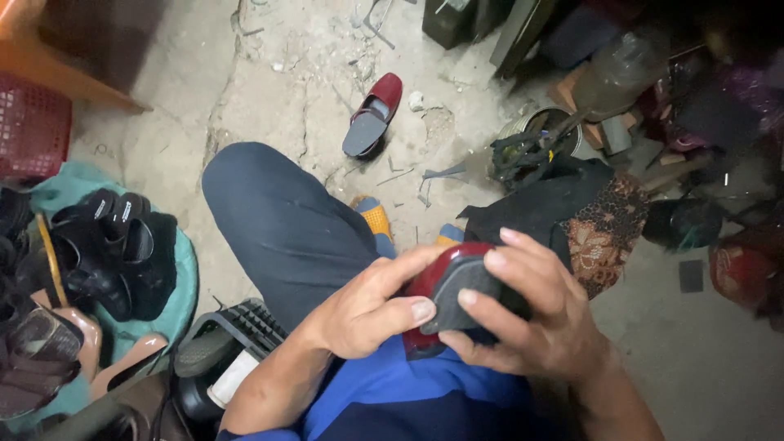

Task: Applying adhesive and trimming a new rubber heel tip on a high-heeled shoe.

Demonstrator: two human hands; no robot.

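Shoe (457, 286), dark red with grey sole, sits up over lap, clamped between both hands. Left hand (367, 314) grips from left side, thumb pressed on sole edge. Right hand (535, 314) wraps from right, fingers (498, 261) curled over top onto sole. Sole faces up toward camera; long axis seems to run away from body, hard to say for sure. Both hands touching it, neither nearer. Matching red shoe (371, 114) lies well apart on cracked floor (269, 90) ahead. Pile of black sandals (114, 245) off to left on green cloth (184, 269).
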